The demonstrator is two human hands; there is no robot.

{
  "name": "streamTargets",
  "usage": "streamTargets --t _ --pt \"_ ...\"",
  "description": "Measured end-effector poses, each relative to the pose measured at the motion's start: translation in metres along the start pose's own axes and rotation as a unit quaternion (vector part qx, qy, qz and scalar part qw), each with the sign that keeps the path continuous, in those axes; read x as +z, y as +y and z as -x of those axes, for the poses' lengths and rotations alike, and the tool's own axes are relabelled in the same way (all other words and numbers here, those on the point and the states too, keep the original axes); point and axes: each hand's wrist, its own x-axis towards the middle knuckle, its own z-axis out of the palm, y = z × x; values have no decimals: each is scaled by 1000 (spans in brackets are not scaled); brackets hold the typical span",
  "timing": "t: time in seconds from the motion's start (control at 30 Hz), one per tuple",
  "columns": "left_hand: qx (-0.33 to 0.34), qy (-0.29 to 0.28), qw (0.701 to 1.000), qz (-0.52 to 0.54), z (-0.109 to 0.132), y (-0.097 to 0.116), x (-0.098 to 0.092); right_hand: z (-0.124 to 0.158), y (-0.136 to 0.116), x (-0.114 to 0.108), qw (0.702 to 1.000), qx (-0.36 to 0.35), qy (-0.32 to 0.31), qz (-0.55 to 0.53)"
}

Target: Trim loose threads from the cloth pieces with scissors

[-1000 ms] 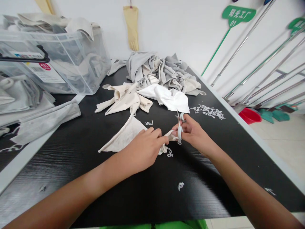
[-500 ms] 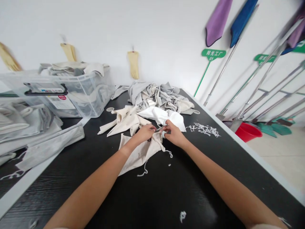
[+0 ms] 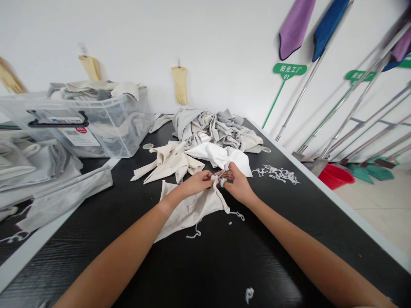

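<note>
My left hand [image 3: 199, 182] pinches the upper edge of a cream cloth piece [image 3: 189, 209], which drapes down onto the black table. Loose threads [image 3: 236, 215] hang from the cloth's lower right side. In my right hand [image 3: 238, 184] is a small pair of scissors with pale grey handles [image 3: 226, 173]; fingers are through the loops. The blades point left, at the gathered edge beside my left fingertips, and are partly hidden. Just beyond my hands lie a white cloth [image 3: 221, 155] and a crumpled cream cloth [image 3: 173, 161].
A heap of grey cloths [image 3: 208, 126] lies at the back of the table [image 3: 199, 273]. Cut threads [image 3: 278, 174] lie to the right. At left stand a clear plastic box [image 3: 112, 132] filled with cloth and a stack of grey cloths [image 3: 41, 167]. A red bucket [image 3: 335, 176] is on the floor.
My right hand has turned, so the scissor handles show more. The cloth's gripped edge is bunched up higher at my left fingertips, and its right corner has shifted right.
</note>
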Motion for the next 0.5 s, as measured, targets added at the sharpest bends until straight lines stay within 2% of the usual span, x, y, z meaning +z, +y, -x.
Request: streamTargets --t 0.07,0.17,0.23,0.4,0.5 --pt "7 54 998 -19 1 -5 2 -1 3 2 998 29 8 -51" --pt "53 139 983 -107 5 -4 8 -1 3 6 991 79 14 -106" --pt "85 171 970 -148 8 0 12 0 1 8 988 96 22 -122" --pt "119 193 956 -188 10 5 19 -1 1 10 983 102 50 -142" --pt "125 186 947 -230 9 2 18 -2 6 9 982 109 52 -146"
